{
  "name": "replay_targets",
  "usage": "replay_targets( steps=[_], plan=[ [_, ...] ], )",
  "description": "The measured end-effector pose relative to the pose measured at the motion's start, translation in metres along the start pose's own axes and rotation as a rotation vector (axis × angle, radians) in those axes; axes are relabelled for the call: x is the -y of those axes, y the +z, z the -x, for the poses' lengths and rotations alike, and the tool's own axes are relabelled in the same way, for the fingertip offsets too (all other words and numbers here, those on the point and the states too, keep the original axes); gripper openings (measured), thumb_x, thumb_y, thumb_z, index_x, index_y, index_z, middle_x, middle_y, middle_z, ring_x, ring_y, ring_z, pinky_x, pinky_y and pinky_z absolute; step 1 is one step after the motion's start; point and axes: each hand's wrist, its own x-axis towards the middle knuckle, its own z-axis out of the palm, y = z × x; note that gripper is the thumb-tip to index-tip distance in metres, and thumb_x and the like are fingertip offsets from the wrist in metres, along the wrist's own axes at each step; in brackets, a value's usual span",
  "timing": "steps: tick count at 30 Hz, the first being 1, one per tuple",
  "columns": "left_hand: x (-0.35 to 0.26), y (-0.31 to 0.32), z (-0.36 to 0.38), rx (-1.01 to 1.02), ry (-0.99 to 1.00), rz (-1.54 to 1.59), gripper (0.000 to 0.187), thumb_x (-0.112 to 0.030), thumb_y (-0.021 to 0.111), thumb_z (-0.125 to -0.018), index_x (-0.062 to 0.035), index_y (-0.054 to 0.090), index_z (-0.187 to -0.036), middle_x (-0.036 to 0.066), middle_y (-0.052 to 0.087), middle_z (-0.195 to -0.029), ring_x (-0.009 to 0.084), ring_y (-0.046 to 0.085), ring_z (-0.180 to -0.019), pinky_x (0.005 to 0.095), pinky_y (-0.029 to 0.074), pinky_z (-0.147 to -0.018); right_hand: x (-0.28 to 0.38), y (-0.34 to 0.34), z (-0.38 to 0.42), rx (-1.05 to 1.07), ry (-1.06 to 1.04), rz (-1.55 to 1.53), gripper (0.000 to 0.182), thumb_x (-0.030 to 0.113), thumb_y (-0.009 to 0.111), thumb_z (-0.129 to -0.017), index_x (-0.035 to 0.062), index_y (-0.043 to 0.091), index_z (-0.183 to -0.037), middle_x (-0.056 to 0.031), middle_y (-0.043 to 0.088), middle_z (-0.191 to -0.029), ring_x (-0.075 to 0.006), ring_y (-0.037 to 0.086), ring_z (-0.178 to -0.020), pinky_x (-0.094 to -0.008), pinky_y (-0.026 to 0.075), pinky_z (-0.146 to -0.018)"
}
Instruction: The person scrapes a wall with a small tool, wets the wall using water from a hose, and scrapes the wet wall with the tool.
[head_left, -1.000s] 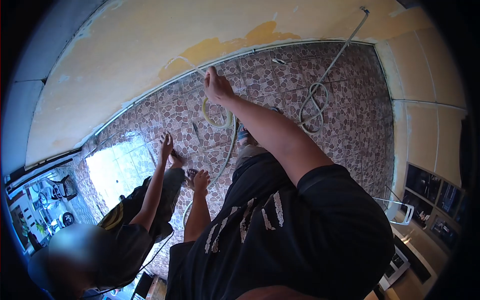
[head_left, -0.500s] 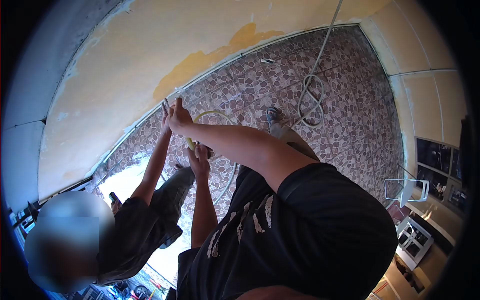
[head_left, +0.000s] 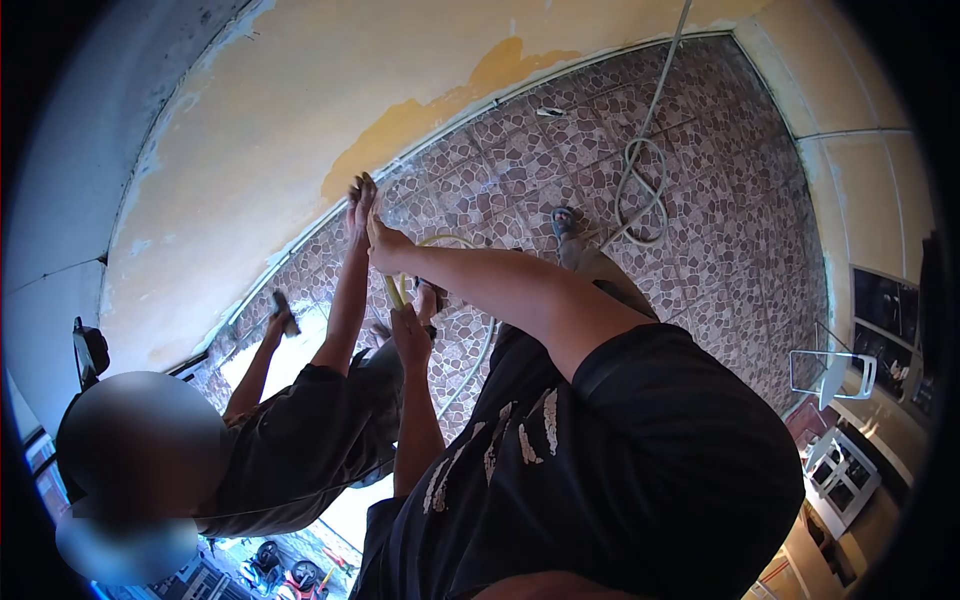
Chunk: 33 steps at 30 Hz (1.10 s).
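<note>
A yellowish hose (head_left: 396, 292) runs between my two hands. My left hand (head_left: 411, 336) is closed around it below. Just above, my right hand (head_left: 388, 246) is closed on the hose, arm stretched toward the wall; the part inside its grip is hidden. Right beside it, a co-worker's raised hand (head_left: 360, 202) overlaps the wall's foot, fingers pointing up. Their other hand (head_left: 277, 326) holds a small dark object (head_left: 287, 312). A curve of the hose shows behind my right forearm.
A yellow wall (head_left: 280, 120) with peeling paint borders the stone-patterned tiled floor (head_left: 530, 150). A pale hose (head_left: 640, 190) lies looped at the upper right. The co-worker in dark clothes (head_left: 300, 430) stands close on the left. A white chair (head_left: 835, 375) is at the right.
The co-worker's raised hand has moved up past my right hand, fingers now extended. Their other hand, with the dark object, has swung up toward the wall. Both my hands still hold the hose.
</note>
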Motion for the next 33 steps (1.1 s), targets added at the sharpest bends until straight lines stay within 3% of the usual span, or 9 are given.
replay_targets(
  steps=[7,9,10,15,18,22,24,27,33],
  plan=[
    [0.008,-0.003,-0.009,-0.044,-0.006,0.004,0.034,-0.034,0.044,-0.104,-0.0026,0.05,-0.093,0.004,0.044,-0.072,0.0166,0.046,-0.067,0.035,0.041,-0.064,-0.038,-0.065,0.005,-0.044,-0.024,-0.218,0.074,0.046,0.064,-0.086,-0.0028,0.045,-0.139,-0.028,0.059,-0.127,-0.0351,0.062,-0.114,-0.0399,0.048,-0.097],
    [0.025,-0.004,-0.018,-0.075,0.1,-0.053,0.03,-0.031,0.045,-0.105,-0.0036,0.051,-0.095,0.001,0.044,-0.072,0.0126,0.044,-0.065,0.0309,0.04,-0.062,-0.105,-0.081,-0.022,-0.237,0.07,-0.194,0.074,0.051,0.063,-0.087,0.001,0.046,-0.139,-0.0264,0.061,-0.125,-0.0349,0.062,-0.114,-0.0404,0.049,-0.096],
    [0.023,-0.005,-0.021,-0.07,0.029,0.019,0.035,-0.029,0.044,-0.104,0.0038,0.052,-0.095,0.017,0.053,-0.08,0.03,0.051,-0.073,0.0421,0.042,-0.068,-0.112,-0.119,0.001,-0.283,0.159,-0.088,0.068,0.047,0.061,-0.09,0.0017,0.047,-0.139,-0.0259,0.062,-0.124,-0.0345,0.061,-0.115,-0.0407,0.049,-0.096],
    [0.027,-0.009,-0.036,-0.015,-0.069,0.048,0.036,-0.03,0.044,-0.104,0.0039,0.052,-0.097,0.013,0.051,-0.074,0.0256,0.05,-0.067,0.0394,0.042,-0.065,-0.339,-0.249,0.034,-0.748,0.455,-0.154,0.051,0.036,0.062,-0.09,-0.0015,0.058,-0.124,-0.0208,0.066,-0.114,-0.0303,0.065,-0.105,-0.0406,0.053,-0.087],
    [0.01,-0.006,-0.038,-0.046,-0.138,0.176,0.034,-0.032,0.043,-0.104,-0.0006,0.049,-0.093,0.006,0.045,-0.07,0.0177,0.047,-0.063,0.0348,0.042,-0.061,-0.418,-0.309,0.124,-1.132,0.738,-0.071,0.05,0.042,0.058,-0.091,-0.0037,0.064,-0.111,-0.0278,0.066,-0.109,-0.042,0.065,-0.101,-0.0492,0.05,-0.085],
    [-0.008,-0.003,-0.04,-0.068,-0.215,0.25,0.032,-0.037,0.044,-0.105,-0.0064,0.05,-0.102,-0.001,0.043,-0.077,0.011,0.044,-0.063,0.0285,0.042,-0.057,-0.5,-0.34,0.227,-1.219,0.793,-0.144,0.054,0.044,0.055,-0.094,-0.0068,0.062,-0.111,-0.0266,0.066,-0.103,-0.0375,0.067,-0.093,-0.0472,0.054,-0.075],
    [-0.016,0.003,-0.044,-0.142,-0.215,0.175,0.037,-0.037,0.039,-0.106,-0.002,0.046,-0.098,0.001,0.041,-0.074,0.0117,0.041,-0.059,0.0275,0.038,-0.052,-0.492,-0.34,0.268,-1.252,0.769,-0.648,0.058,0.046,0.054,-0.091,-0.0074,0.062,-0.114,-0.028,0.065,-0.112,-0.0377,0.065,-0.105,-0.0439,0.053,-0.085],
    [0.012,0.005,-0.06,-0.223,-0.174,0.104,0.04,-0.038,0.04,-0.105,0.0004,0.048,-0.1,0.004,0.043,-0.075,0.0138,0.043,-0.059,0.0288,0.039,-0.052,-0.598,-0.313,0.29,-1.204,0.931,-0.484,0.055,0.042,0.051,-0.094,-0.0088,0.062,-0.112,-0.0231,0.067,-0.104,-0.0335,0.069,-0.085,-0.042,0.056,-0.071],
    [-0.002,0.008,-0.074,-0.275,-0.269,0.228,0.042,-0.041,0.043,-0.104,-0.0005,0.049,-0.099,0.002,0.042,-0.072,0.0137,0.042,-0.058,0.0306,0.039,-0.052,-0.57,-0.291,0.306,-1.057,0.941,-0.494,0.051,0.042,0.045,-0.1,-0.0061,0.061,-0.105,-0.0164,0.065,-0.088,-0.0298,0.066,-0.068,-0.0385,0.052,-0.048]
  ],
)
